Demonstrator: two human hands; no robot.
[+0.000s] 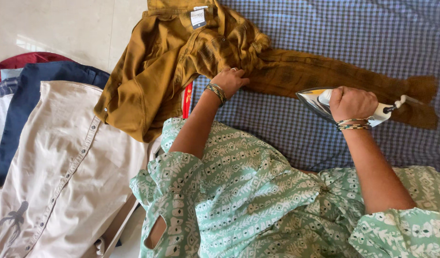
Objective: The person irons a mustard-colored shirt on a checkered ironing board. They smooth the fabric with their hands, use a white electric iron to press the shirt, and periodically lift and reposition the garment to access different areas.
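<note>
A mustard-brown shirt (181, 52) lies on a blue-and-white checked cloth (325, 33), one sleeve (334, 71) stretched out to the right. My left hand (229, 80) presses flat on the shirt where the sleeve joins the body. My right hand (352, 102) grips the handle of a white and silver iron (315, 99), whose pointed tip faces left and rests against the lower edge of the sleeve. Both wrists wear thin bangles.
A pile of shirts lies at the left: a beige buttoned shirt (62, 172) on top, a navy one (33, 91) and a dark red one (24, 61) beneath. Pale tiled floor (57, 24) shows at the upper left. The iron's cord (411, 99) leads right.
</note>
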